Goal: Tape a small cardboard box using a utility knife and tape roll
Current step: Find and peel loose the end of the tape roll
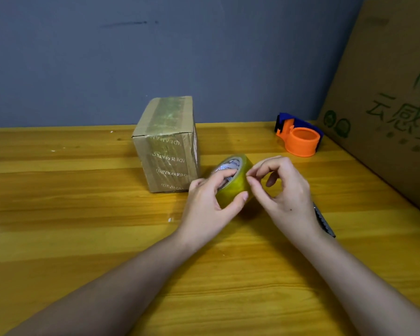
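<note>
Left hand point(205, 202) grips yellowish tape roll point(233, 183) above worktop point(83, 214), beside small cardboard box point(166, 146); right hand point(283, 187) fingertips pinch at its edge. Roll likely light, rigid, slick; hold by rim.

Orange dispenser point(300, 139) (empty), large carton point(383, 110)

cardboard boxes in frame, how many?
2. The small taped box stands on the table, left of the tape roll. A large printed box leans at the right edge, partly cut off.
</note>
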Action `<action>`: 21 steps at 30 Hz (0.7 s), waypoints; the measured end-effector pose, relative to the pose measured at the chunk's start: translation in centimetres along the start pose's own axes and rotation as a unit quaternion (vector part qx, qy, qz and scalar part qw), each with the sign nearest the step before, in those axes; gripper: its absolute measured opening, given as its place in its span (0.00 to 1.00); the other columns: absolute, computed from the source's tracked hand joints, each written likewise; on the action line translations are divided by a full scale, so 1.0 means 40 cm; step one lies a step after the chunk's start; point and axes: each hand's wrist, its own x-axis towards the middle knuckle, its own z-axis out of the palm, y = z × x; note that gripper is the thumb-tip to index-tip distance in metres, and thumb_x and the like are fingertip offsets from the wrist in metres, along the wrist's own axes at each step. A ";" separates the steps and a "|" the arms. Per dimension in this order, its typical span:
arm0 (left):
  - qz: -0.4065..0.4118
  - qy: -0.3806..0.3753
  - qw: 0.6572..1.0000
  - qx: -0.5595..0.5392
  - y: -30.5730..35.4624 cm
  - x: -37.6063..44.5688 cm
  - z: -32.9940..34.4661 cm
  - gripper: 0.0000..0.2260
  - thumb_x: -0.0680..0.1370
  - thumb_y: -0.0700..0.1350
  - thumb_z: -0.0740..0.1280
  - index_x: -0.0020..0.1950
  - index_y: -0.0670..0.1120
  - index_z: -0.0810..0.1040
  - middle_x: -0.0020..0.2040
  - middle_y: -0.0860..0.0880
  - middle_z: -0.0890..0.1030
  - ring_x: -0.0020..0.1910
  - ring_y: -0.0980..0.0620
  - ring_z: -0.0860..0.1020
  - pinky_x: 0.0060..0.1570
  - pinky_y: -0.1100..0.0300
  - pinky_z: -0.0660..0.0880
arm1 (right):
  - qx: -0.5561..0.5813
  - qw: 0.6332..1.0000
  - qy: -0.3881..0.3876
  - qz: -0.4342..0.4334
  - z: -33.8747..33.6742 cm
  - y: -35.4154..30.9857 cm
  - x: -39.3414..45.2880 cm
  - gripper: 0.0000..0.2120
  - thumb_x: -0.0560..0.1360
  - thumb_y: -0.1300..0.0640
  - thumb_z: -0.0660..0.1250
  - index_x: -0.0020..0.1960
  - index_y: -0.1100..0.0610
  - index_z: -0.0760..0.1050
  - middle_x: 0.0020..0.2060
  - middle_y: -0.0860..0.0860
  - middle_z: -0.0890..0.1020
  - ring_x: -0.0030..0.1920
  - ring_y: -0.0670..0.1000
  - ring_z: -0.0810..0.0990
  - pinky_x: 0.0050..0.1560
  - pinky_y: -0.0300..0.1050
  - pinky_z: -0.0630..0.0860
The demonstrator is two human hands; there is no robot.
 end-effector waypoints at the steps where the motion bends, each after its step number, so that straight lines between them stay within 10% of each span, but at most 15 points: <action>1: 0.014 0.005 0.999 0.030 0.004 -0.001 0.000 0.18 0.68 0.60 0.63 0.54 0.55 0.77 0.46 0.59 0.81 0.47 0.69 0.71 0.60 0.58 0.67 | 0.000 1.000 -0.002 0.001 0.002 0.003 -0.001 0.10 0.73 0.60 0.69 0.46 0.50 0.68 0.43 0.48 0.80 0.44 0.50 0.78 0.43 0.45 0.75; 6: 0.004 -0.011 0.994 0.112 0.005 0.000 -0.003 0.15 0.68 0.62 0.59 0.36 0.51 0.68 0.27 0.49 0.70 0.39 0.55 0.65 0.49 0.67 0.64 | -0.019 0.999 -0.004 -0.034 0.008 0.006 -0.004 0.16 0.71 0.70 0.68 0.43 0.52 0.65 0.42 0.52 0.78 0.45 0.48 0.75 0.48 0.41 0.72; 21: -0.041 0.004 0.999 -0.026 -0.022 0.012 0.014 0.17 0.72 0.61 0.62 0.45 0.48 0.75 0.36 0.37 0.76 0.40 0.43 0.71 0.39 0.46 0.73 | -0.111 0.983 -0.028 -0.141 0.009 -0.010 -0.002 0.15 0.71 0.72 0.69 0.40 0.58 0.65 0.42 0.56 0.78 0.42 0.53 0.75 0.48 0.37 0.67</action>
